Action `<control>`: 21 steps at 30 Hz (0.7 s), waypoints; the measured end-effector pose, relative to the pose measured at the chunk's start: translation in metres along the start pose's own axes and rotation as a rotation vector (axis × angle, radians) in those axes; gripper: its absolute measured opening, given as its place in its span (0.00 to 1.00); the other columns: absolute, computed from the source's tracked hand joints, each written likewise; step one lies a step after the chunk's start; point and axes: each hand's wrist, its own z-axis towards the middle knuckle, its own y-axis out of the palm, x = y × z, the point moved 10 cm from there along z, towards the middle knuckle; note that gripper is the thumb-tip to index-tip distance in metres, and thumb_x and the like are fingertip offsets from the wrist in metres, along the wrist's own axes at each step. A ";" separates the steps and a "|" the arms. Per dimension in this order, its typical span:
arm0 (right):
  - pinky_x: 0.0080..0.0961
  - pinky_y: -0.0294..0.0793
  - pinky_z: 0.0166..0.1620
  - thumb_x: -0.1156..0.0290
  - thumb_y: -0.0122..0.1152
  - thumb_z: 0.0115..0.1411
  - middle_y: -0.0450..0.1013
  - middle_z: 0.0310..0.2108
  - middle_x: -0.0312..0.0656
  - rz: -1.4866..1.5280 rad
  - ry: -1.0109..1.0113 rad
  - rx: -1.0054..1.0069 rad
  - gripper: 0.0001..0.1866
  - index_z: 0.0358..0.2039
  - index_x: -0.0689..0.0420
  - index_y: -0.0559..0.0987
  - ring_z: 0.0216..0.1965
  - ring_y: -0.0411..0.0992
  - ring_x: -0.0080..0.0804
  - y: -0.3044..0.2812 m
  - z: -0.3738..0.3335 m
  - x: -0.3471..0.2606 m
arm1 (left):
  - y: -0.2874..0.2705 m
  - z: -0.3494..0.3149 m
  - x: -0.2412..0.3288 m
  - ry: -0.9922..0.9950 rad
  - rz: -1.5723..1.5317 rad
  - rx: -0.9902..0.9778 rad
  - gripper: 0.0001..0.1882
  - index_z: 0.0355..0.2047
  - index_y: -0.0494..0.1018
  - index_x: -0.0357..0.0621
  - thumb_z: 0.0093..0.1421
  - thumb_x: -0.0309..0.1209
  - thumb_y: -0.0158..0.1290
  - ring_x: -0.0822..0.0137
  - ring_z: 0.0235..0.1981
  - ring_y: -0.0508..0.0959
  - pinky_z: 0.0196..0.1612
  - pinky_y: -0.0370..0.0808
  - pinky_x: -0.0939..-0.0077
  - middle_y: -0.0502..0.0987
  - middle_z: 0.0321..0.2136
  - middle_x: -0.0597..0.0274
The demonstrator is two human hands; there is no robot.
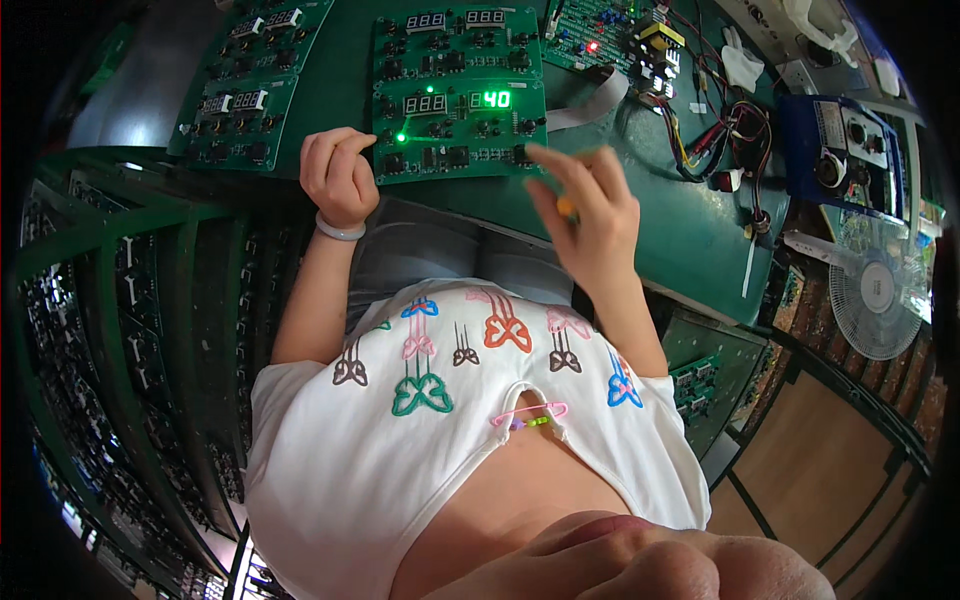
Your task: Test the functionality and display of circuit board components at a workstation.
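Observation:
A green circuit board panel (460, 125) lies on the table in front of me, with black digit displays and small push buttons. One display (492, 101) on its near half glows with green digits, and small green lights shine nearby. My left hand (338, 178), wearing a pale bangle (340, 230), is curled with its fingertips at the panel's left edge. My right hand (597, 208) hovers by the panel's near right corner, its index fingertip close to a black button (523, 153). Something small and orange (567, 206) shows inside that hand, mostly hidden by the fingers.
A grey ribbon cable (592, 105) runs from the panel to another board (590, 35) with a red light. Loose wires (710, 150) and a blue box (842, 155) are at the right. More panels (245, 90) lie at the left. A white fan (876, 287) stands beyond the table's right edge.

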 end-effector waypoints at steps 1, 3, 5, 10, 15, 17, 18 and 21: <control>0.32 0.72 0.24 0.71 0.72 0.51 0.68 0.28 0.38 -0.006 0.058 0.001 0.14 0.39 0.53 0.82 0.21 0.73 0.33 0.003 0.005 0.012 | -0.001 0.000 0.001 0.006 0.003 0.016 0.11 0.30 0.78 0.40 0.48 0.19 0.49 0.55 0.30 0.76 0.35 0.73 0.64 0.76 0.30 0.56; 0.31 0.73 0.25 0.73 0.71 0.52 0.69 0.30 0.39 -0.011 0.101 -0.006 0.14 0.41 0.51 0.83 0.22 0.74 0.33 0.011 0.011 0.027 | -0.001 0.000 -0.001 -0.012 -0.007 0.006 0.11 0.30 0.78 0.40 0.48 0.19 0.49 0.55 0.31 0.76 0.35 0.73 0.64 0.76 0.30 0.56; 0.30 0.73 0.27 0.74 0.70 0.53 0.70 0.33 0.39 0.010 0.098 -0.014 0.11 0.39 0.51 0.83 0.24 0.76 0.33 0.020 0.013 0.034 | -0.003 0.000 0.001 -0.004 -0.004 0.016 0.11 0.30 0.78 0.40 0.48 0.19 0.49 0.55 0.31 0.76 0.35 0.73 0.64 0.75 0.29 0.56; 0.32 0.72 0.26 0.72 0.71 0.52 0.69 0.31 0.39 -0.010 0.059 0.017 0.07 0.33 0.54 0.83 0.24 0.74 0.35 0.023 0.013 0.039 | -0.004 0.002 0.002 0.002 -0.020 0.016 0.11 0.30 0.78 0.40 0.47 0.18 0.49 0.54 0.31 0.76 0.35 0.73 0.64 0.75 0.29 0.56; 0.33 0.71 0.25 0.70 0.73 0.51 0.67 0.29 0.38 -0.052 0.063 0.030 0.08 0.26 0.56 0.80 0.23 0.71 0.37 0.024 0.015 0.039 | -0.003 0.002 0.001 -0.013 -0.022 0.007 0.11 0.30 0.78 0.40 0.47 0.18 0.49 0.54 0.31 0.76 0.35 0.73 0.64 0.75 0.29 0.56; 0.33 0.71 0.25 0.69 0.74 0.51 0.67 0.28 0.39 -0.069 0.069 0.045 0.11 0.24 0.56 0.77 0.22 0.70 0.37 0.023 0.016 0.038 | -0.004 0.001 0.002 -0.001 -0.023 0.016 0.11 0.30 0.78 0.40 0.47 0.18 0.49 0.54 0.31 0.76 0.35 0.73 0.64 0.75 0.29 0.56; 0.33 0.71 0.25 0.69 0.74 0.51 0.67 0.28 0.39 -0.070 0.068 0.049 0.11 0.24 0.56 0.77 0.22 0.70 0.37 0.023 0.016 0.037 | -0.003 0.001 0.001 -0.014 -0.021 0.010 0.11 0.30 0.78 0.40 0.47 0.18 0.49 0.54 0.31 0.76 0.35 0.73 0.64 0.75 0.29 0.56; 0.33 0.71 0.24 0.68 0.74 0.50 0.67 0.28 0.39 -0.084 0.075 0.066 0.12 0.22 0.57 0.76 0.22 0.70 0.37 0.022 0.018 0.036 | -0.003 0.001 0.000 -0.026 -0.024 0.001 0.11 0.30 0.78 0.40 0.47 0.18 0.49 0.54 0.31 0.76 0.35 0.73 0.64 0.75 0.29 0.56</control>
